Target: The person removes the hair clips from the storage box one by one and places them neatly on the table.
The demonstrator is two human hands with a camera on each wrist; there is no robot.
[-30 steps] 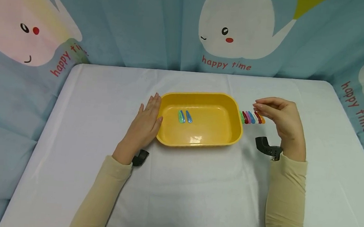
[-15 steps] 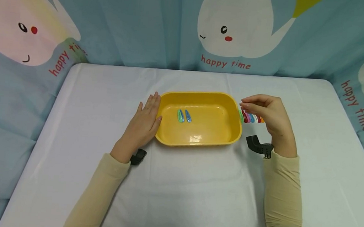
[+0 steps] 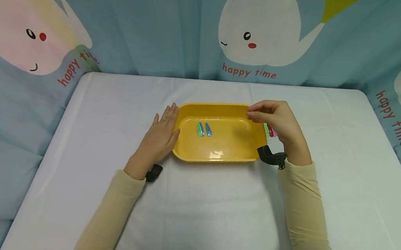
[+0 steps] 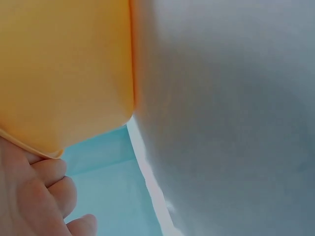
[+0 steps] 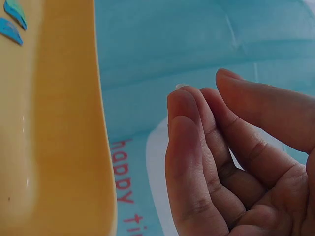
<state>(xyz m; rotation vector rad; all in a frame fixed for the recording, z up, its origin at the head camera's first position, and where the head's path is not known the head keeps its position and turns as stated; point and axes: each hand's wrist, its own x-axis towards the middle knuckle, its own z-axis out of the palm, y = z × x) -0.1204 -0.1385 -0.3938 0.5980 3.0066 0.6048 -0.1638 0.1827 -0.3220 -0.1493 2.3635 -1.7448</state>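
Note:
A yellow tray [image 3: 226,152] sits on the white table. Inside, towards its left side, lie a green snap hair clip [image 3: 200,129] and blue clips beside it, one partly overlapped by the green. My left hand [image 3: 159,135] rests along the tray's left rim, fingers straight; the left wrist view shows fingers [image 4: 56,187] at the rim. My right hand [image 3: 278,121] hovers over the tray's right end. Its thumb and loosely bent fingers [image 5: 184,157] stand apart in the right wrist view, with nothing seen between them. Below it, more clips [image 3: 270,130] lie beside the tray, partly hidden.
White cloth [image 3: 214,216] covers the table. A blue curtain [image 3: 179,29] with whale prints hangs behind the far edge and along both sides. A black wrist mount [image 3: 271,157] on the right arm overlaps the tray's right corner in the head view.
My right hand has moved left, from above the row of clips to over the tray's right end, and now hides much of that row. My left hand stays at the rim.

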